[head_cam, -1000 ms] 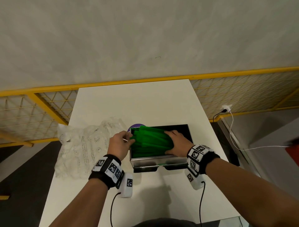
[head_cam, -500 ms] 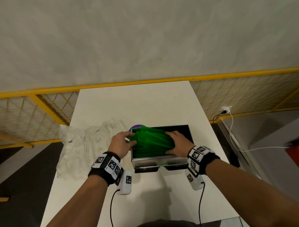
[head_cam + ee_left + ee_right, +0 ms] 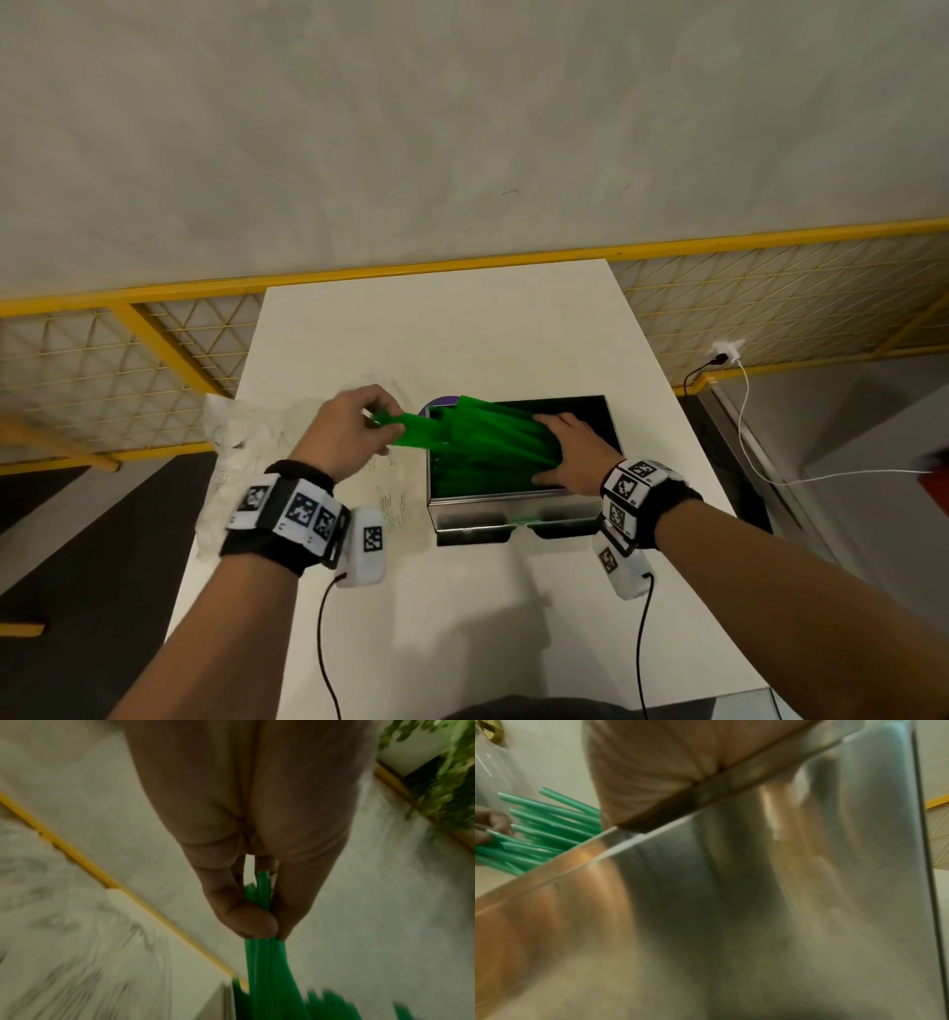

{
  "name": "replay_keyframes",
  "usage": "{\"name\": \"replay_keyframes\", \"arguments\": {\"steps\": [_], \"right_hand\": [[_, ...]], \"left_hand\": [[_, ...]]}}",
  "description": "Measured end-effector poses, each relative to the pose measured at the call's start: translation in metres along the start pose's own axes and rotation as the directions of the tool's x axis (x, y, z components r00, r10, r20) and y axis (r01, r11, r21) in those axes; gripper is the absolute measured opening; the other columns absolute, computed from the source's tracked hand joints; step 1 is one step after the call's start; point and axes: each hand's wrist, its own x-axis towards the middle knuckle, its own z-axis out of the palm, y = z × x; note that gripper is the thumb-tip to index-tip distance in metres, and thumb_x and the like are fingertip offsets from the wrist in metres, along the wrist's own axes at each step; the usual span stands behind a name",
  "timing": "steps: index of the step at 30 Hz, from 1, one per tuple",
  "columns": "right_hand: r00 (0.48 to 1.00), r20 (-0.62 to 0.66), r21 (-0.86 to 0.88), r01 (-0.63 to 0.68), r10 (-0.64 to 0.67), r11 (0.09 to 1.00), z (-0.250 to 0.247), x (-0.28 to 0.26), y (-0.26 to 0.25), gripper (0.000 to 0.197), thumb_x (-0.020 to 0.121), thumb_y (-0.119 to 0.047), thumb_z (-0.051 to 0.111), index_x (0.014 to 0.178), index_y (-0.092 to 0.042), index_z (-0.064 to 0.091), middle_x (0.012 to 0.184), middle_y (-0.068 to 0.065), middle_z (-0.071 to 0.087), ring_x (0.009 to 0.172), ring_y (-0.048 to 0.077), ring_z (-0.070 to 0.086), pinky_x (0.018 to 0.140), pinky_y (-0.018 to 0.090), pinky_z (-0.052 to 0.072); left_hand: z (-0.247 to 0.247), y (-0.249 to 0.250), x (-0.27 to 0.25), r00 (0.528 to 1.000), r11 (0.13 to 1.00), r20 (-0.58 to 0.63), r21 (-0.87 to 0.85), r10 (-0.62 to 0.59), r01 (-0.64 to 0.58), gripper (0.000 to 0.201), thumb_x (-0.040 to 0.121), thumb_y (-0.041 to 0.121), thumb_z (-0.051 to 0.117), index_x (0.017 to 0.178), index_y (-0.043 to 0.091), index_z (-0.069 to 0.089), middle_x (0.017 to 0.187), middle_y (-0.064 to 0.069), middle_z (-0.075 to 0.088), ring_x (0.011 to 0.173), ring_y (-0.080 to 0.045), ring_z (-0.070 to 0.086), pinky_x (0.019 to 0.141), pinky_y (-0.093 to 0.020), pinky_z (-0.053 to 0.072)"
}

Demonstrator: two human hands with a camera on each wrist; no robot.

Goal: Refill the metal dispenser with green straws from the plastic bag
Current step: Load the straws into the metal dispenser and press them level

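A metal dispenser [image 3: 513, 506] stands open on the white table [image 3: 462, 616], with a heap of green straws [image 3: 488, 447] lying in it. My left hand [image 3: 354, 426] pinches the ends of several green straws [image 3: 262, 963] that stick out over the dispenser's left edge, above the plastic bag. My right hand [image 3: 575, 452] lies flat with straight fingers on the right part of the heap, its palm over the dispenser's front rim [image 3: 680, 817]. The clear plastic bag [image 3: 246, 437] lies crumpled on the table to the left, under my left arm.
A purple round object [image 3: 442, 402] peeks out behind the dispenser's back left corner. A yellow mesh railing [image 3: 128, 370] runs behind the table. A white cable [image 3: 770, 462] hangs from a wall plug at the right. Bare table lies beyond and in front of the dispenser.
My left hand has moved left and up, away from the dispenser's left edge, drawing a bunch of straw ends out over the side. My right hand stays pressed on the heap.
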Motion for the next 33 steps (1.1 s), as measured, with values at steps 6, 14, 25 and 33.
{"name": "replay_keyframes", "arguments": {"steps": [6,14,25,33], "right_hand": [[1.0,-0.007,0.005,-0.011,0.011,1.0,0.0,-0.003,-0.002,0.093,0.072,-0.037,0.078,0.147,-0.025,0.025,0.144,0.007,0.032,0.131,0.027,0.034,0.108,0.041,0.036],[1.0,-0.015,0.0,-0.014,0.014,1.0,0.0,-0.003,-0.003,0.095,0.07,-0.038,0.08,0.146,-0.027,0.025,0.142,0.007,0.033,0.13,0.028,0.034,0.107,0.043,0.037],[0.999,-0.007,-0.119,-0.043,0.042,0.992,-0.004,-0.004,-0.009,0.096,0.069,-0.041,0.079,0.146,-0.029,0.022,0.144,0.008,0.029,0.131,0.032,0.031,0.106,0.048,0.037],[0.999,0.035,-0.015,0.041,-0.04,0.999,-0.006,-0.012,-0.018,0.096,0.071,-0.027,0.079,0.148,-0.029,0.021,0.147,0.008,0.026,0.133,0.031,0.029,0.108,0.049,0.035]], "left_hand": [[0.055,-0.004,-0.006,0.988,0.988,-0.126,-0.131,-0.094,0.078,0.02,0.09,0.03,0.058,0.1,0.015,0.05,0.097,-0.001,0.056,0.046,-0.019,0.052,0.041,-0.022,0.043],[0.035,-0.007,-0.01,0.968,0.992,-0.217,-0.036,-0.128,0.123,0.015,0.085,0.03,0.067,0.078,0.017,0.068,0.077,-0.002,0.068,0.034,-0.007,0.057,0.053,-0.017,0.049],[-0.105,0.009,-0.048,0.928,0.993,-0.371,0.117,0.015,0.031,0.01,0.08,0.025,0.071,0.076,0.016,0.068,0.054,-0.005,0.062,0.044,0.0,0.056,0.04,-0.003,0.038],[-0.133,-0.003,-0.047,0.872,0.985,-0.49,-0.147,0.007,-0.091,0.009,0.077,0.036,0.072,0.072,0.029,0.07,0.067,0.011,0.07,0.048,-0.005,0.062,0.053,-0.018,0.054]]}}
